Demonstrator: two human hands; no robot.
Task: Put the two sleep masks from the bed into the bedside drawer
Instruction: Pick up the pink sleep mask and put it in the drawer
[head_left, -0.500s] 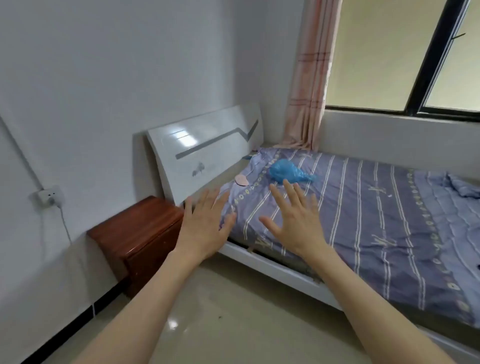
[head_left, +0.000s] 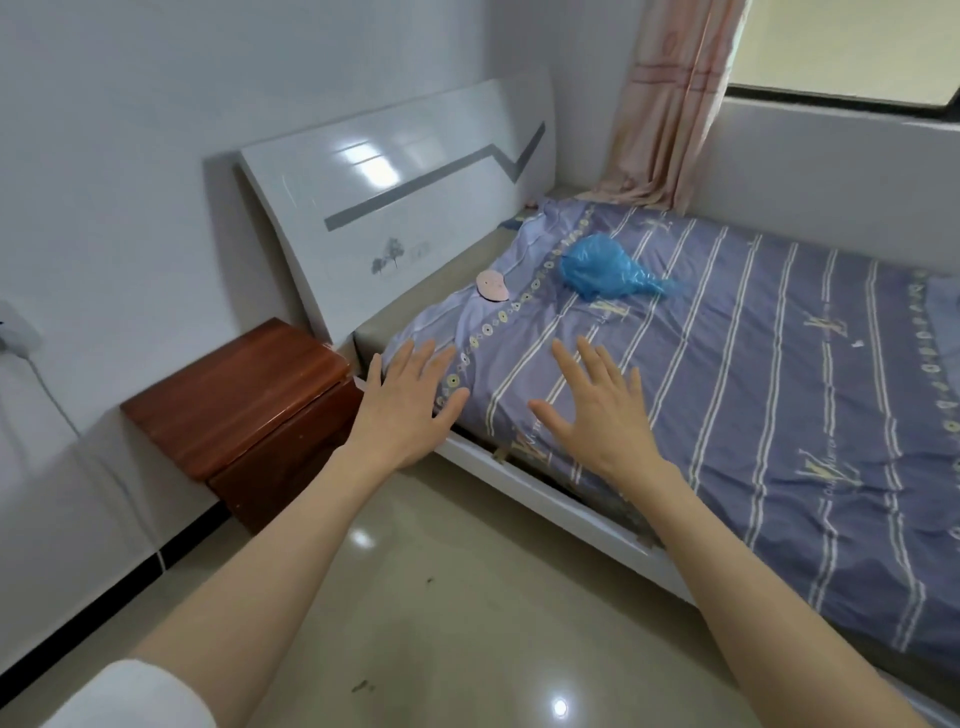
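Observation:
A pink sleep mask (head_left: 492, 285) lies near the head end of the bed, at the edge of the purple striped sheet (head_left: 753, 364). A blue crumpled item (head_left: 602, 267), maybe the other mask in a wrapper, lies a little to its right. The brown wooden bedside cabinet (head_left: 244, 400) stands left of the bed, its drawer shut. My left hand (head_left: 410, 405) hovers with fingers spread over the bed's near corner. My right hand (head_left: 597, 410) is spread above the sheet, short of both items. Neither hand holds anything.
The white headboard (head_left: 395, 192) leans against the left wall. A pink curtain (head_left: 670, 104) hangs in the far corner under the window. A wall socket with a cable (head_left: 21, 332) is left of the cabinet. Shiny tiled floor (head_left: 441, 597) lies between me and the bed.
The view has moved closer to the bed and tilted down. Both hands have reached forward toward the bed, still spread and holding nothing.

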